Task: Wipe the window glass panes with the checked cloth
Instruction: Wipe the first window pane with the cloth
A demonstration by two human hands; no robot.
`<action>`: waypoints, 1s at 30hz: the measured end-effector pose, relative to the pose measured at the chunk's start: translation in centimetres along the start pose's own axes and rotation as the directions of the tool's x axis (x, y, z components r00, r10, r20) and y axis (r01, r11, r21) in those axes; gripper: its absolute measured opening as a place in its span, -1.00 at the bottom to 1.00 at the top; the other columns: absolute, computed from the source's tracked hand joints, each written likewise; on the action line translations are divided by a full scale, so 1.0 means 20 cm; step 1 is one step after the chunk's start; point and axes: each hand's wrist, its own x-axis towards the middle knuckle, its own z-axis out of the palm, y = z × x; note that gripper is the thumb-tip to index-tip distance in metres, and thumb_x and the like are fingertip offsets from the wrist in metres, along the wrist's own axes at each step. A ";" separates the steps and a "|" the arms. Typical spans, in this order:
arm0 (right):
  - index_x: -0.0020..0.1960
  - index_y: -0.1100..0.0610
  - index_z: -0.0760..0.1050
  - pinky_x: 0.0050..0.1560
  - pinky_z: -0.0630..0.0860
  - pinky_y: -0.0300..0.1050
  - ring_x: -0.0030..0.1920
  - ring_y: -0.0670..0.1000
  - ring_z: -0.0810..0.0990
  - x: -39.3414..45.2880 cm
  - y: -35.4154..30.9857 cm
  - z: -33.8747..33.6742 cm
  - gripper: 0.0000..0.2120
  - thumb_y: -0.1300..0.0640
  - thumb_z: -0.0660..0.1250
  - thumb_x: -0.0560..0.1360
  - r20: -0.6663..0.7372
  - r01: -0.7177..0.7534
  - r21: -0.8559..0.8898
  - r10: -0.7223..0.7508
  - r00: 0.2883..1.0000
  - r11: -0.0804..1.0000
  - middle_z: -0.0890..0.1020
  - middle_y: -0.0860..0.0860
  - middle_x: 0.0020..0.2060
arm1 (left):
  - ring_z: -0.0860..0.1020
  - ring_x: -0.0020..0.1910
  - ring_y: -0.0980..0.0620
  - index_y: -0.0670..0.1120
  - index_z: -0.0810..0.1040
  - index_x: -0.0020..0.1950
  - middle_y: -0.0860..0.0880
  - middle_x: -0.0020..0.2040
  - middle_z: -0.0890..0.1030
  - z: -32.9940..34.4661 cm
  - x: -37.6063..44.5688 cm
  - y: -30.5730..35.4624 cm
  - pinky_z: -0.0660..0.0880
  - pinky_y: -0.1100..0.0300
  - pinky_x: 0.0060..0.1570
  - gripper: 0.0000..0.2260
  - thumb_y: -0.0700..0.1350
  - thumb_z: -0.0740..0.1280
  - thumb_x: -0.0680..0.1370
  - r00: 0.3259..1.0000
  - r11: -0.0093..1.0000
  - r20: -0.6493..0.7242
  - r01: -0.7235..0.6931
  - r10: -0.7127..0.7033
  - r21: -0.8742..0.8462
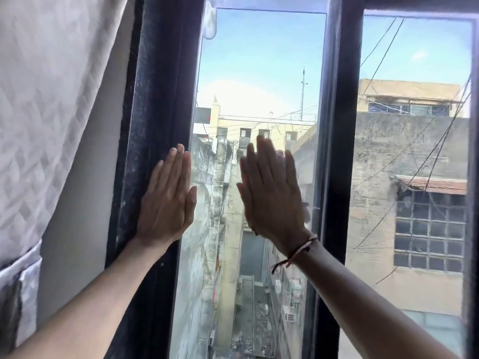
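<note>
A tall narrow glass pane [259, 73] fills the middle of the view, set in a dark window frame [153, 125]. My left hand [168, 198] lies flat with its fingers together, across the frame's inner edge and the pane's left border. My right hand [272, 195] is spread flat on the glass near the pane's right side, a thread bracelet on its wrist. Neither hand holds anything. No checked cloth is in view. The lower left part of the pane looks smeared and hazy.
A second pane [414, 60] lies to the right, past a dark upright bar [337, 151]. A pale patterned curtain [46, 112] hangs at the left. A whitish blob [210, 22] sticks at the middle pane's top left corner. Buildings, wires and an alley show outside.
</note>
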 end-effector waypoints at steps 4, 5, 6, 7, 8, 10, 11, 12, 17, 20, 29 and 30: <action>0.67 0.16 0.16 0.72 0.09 0.26 0.72 0.17 0.07 -0.35 0.02 -0.02 -0.42 0.01 0.10 0.69 0.093 0.223 -0.017 -0.220 0.971 0.975 0.04 0.14 0.70 | 0.14 0.70 -0.18 -0.25 0.06 0.67 -0.24 0.69 0.15 0.01 -0.03 0.02 0.25 -0.23 0.63 -0.41 0.05 -0.18 0.72 1.000 1.000 -0.003 0.000 0.000 -0.004; 0.66 0.16 0.18 0.71 0.13 0.29 0.72 0.17 0.09 -0.28 0.07 -0.04 -0.44 0.04 0.11 0.70 0.064 0.212 -0.026 -0.210 0.976 0.977 0.08 0.15 0.69 | 0.14 0.69 -0.18 -0.25 0.07 0.67 -0.24 0.69 0.15 0.01 -0.03 0.02 0.26 -0.24 0.62 -0.41 0.05 -0.17 0.72 1.000 1.000 0.000 -0.004 0.004 -0.009; 0.67 0.18 0.18 0.71 0.12 0.30 0.72 0.18 0.09 -0.15 0.12 -0.05 -0.45 0.07 0.11 0.71 0.024 0.149 -0.027 -0.148 0.989 0.988 0.12 0.17 0.69 | 0.14 0.69 -0.18 -0.26 0.07 0.67 -0.24 0.69 0.15 0.00 -0.02 0.02 0.26 -0.24 0.62 -0.42 0.04 -0.16 0.72 1.000 1.000 -0.002 -0.009 0.009 -0.013; 0.68 0.21 0.15 0.72 0.09 0.31 0.73 0.18 0.07 0.02 0.16 -0.07 -0.45 0.08 0.10 0.73 -0.018 0.057 -0.037 -0.057 0.998 0.998 0.12 0.19 0.70 | 0.14 0.69 -0.19 -0.26 0.07 0.67 -0.24 0.69 0.15 0.00 -0.01 0.02 0.25 -0.23 0.63 -0.42 0.04 -0.14 0.72 1.000 1.000 -0.006 -0.012 0.012 -0.011; 0.69 0.22 0.11 0.74 0.05 0.30 0.73 0.18 0.05 0.18 0.18 -0.10 -0.46 0.07 0.05 0.75 -0.040 -0.030 -0.054 0.028 0.999 0.998 0.11 0.20 0.71 | 0.13 0.69 -0.19 -0.26 0.07 0.67 -0.24 0.69 0.14 0.00 0.00 0.02 0.24 -0.23 0.63 -0.42 0.03 -0.12 0.71 1.000 1.000 -0.008 -0.013 0.013 -0.006; 0.69 0.24 0.08 0.76 -0.02 0.26 0.74 0.18 0.01 0.33 0.19 -0.12 -0.46 0.04 -0.07 0.77 -0.052 -0.134 -0.061 0.131 0.990 0.989 0.09 0.22 0.71 | 0.11 0.70 -0.18 -0.25 0.07 0.67 -0.24 0.69 0.13 0.00 0.01 0.02 0.21 -0.21 0.65 -0.42 0.01 -0.08 0.70 1.000 1.000 0.004 -0.006 0.006 -0.017; 0.69 0.25 0.08 0.76 -0.04 0.24 0.74 0.18 0.01 0.30 0.16 -0.09 -0.46 0.04 -0.08 0.77 -0.061 -0.116 -0.051 0.112 0.992 0.992 0.09 0.22 0.71 | 0.10 0.71 -0.17 -0.25 0.06 0.67 -0.23 0.70 0.12 -0.01 0.01 0.01 0.19 -0.19 0.66 -0.42 0.01 -0.07 0.70 1.000 1.000 0.007 -0.003 0.003 -0.024; 0.69 0.24 0.10 0.75 -0.05 0.22 0.74 0.19 0.04 0.19 0.12 -0.06 -0.46 0.06 -0.04 0.76 -0.055 -0.054 -0.032 0.052 0.997 0.998 0.10 0.23 0.71 | 0.08 0.71 -0.16 -0.24 0.05 0.68 -0.23 0.70 0.11 0.00 0.00 0.01 0.16 -0.18 0.68 -0.42 0.01 -0.07 0.70 1.000 1.000 0.007 -0.005 0.006 -0.025; 0.66 0.14 0.23 0.72 -0.03 0.20 0.72 0.16 0.10 -0.39 0.04 -0.03 -0.47 0.07 0.13 0.71 0.154 0.347 -0.033 -0.338 0.928 0.937 0.20 0.15 0.70 | 0.08 0.71 -0.16 -0.24 0.05 0.67 -0.23 0.70 0.11 0.00 -0.03 0.01 0.17 -0.18 0.67 -0.42 0.00 -0.07 0.70 1.000 1.000 0.016 -0.006 0.006 -0.018; 0.63 0.18 0.26 0.72 0.07 0.27 0.72 0.19 0.13 0.00 0.17 -0.07 -0.51 0.11 0.15 0.72 -0.002 0.074 -0.072 -0.074 0.997 0.995 0.22 0.18 0.69 | 0.10 0.70 -0.17 -0.25 0.07 0.67 -0.24 0.69 0.13 0.00 -0.01 0.02 0.19 -0.20 0.66 -0.42 0.00 -0.08 0.70 1.000 1.000 0.000 -0.014 0.014 -0.022; 0.64 0.20 0.27 0.71 0.10 0.22 0.70 0.21 0.19 -0.18 0.10 0.01 -0.42 0.16 0.33 0.67 -0.086 0.104 0.010 -0.103 0.991 0.995 0.26 0.25 0.66 | 0.06 0.71 -0.15 -0.24 0.05 0.68 -0.22 0.70 0.10 0.00 -0.03 0.02 0.13 -0.15 0.69 -0.42 0.00 -0.08 0.70 1.000 1.000 0.024 -0.012 0.013 -0.026; 0.64 0.17 0.30 0.70 0.16 0.24 0.67 0.22 0.23 -0.15 0.14 0.01 -0.45 0.14 0.33 0.68 -0.119 0.027 0.024 -0.024 0.993 0.999 0.31 0.28 0.63 | 0.07 0.71 -0.14 -0.24 0.05 0.68 -0.22 0.70 0.10 0.00 -0.03 0.03 0.13 -0.15 0.69 -0.42 0.00 -0.08 0.70 1.000 0.999 0.025 -0.012 0.013 -0.037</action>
